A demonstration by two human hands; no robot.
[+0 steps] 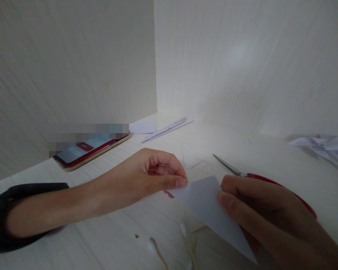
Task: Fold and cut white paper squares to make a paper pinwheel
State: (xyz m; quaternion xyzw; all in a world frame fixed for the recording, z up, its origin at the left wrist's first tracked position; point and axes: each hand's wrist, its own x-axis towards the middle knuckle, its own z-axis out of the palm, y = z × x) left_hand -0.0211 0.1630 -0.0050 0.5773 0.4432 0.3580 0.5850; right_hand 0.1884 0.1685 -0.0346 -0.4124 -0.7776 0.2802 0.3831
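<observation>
My left hand [154,174] pinches the left corner of a white sheet of paper [207,204] between thumb and forefinger, just above the pale wooden tabletop [107,228]. My right hand [259,210] grips the same sheet at its right edge, thumb on top. Right behind my right hand lie red-handled scissors [242,174], blades pointing away to the upper left; most of the handle is hidden by the hand. A small red mark shows under the paper's left corner.
A phone [87,150] in a red case lies at the left by the wall. A small white paper slip [143,127] and thin white strips [167,129] lie in the far corner. Crumpled paper [323,146] sits at the right edge. Cotton swabs [186,243] lie near the front.
</observation>
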